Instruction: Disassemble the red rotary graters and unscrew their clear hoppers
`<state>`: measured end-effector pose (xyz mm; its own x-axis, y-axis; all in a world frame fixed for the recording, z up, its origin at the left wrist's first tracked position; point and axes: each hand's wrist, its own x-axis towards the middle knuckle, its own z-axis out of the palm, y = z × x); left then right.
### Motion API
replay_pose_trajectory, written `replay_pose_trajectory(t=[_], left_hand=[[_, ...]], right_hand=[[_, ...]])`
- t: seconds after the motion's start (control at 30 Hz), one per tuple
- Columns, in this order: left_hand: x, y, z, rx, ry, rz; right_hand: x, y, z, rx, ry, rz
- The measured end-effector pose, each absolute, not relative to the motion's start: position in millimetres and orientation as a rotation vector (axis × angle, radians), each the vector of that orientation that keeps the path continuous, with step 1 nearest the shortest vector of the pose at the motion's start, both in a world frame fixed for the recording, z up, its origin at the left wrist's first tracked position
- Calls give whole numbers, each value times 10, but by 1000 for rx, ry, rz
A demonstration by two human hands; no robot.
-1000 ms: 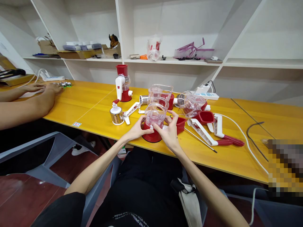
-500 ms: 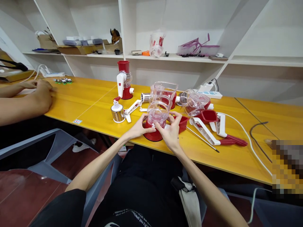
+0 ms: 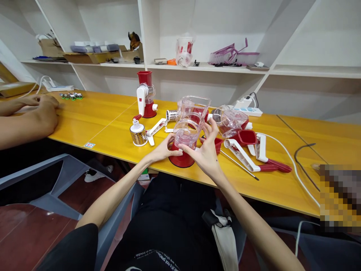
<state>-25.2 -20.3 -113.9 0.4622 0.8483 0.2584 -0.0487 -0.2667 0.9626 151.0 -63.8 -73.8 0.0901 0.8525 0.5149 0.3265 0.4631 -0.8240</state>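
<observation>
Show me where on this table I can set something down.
Widest bare stretch: between the co-worker's forearm and the upright drum, bar a sticker. Another lies behind the dark cord. Crowded: right of the clear housing, with cranks, a red hopper and metal rod.

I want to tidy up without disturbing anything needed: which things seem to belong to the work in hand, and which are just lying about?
Likely belong, judging by the assembled grater:
- clear plastic body and red base, between left hand and right hand
- metal drum
- red hopper
- white crank

Probably just lying about:
- power strip
- dark cable
- purple plastic pieces
</observation>
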Motion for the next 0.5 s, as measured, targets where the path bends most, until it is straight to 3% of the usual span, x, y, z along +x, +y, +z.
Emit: replay_pose_trajectory(t=[0.5], left_hand=[[-252,-197,-1147,1588,717,1031]], right_hand=[[1679,-369,-528,-950,-1690,572]])
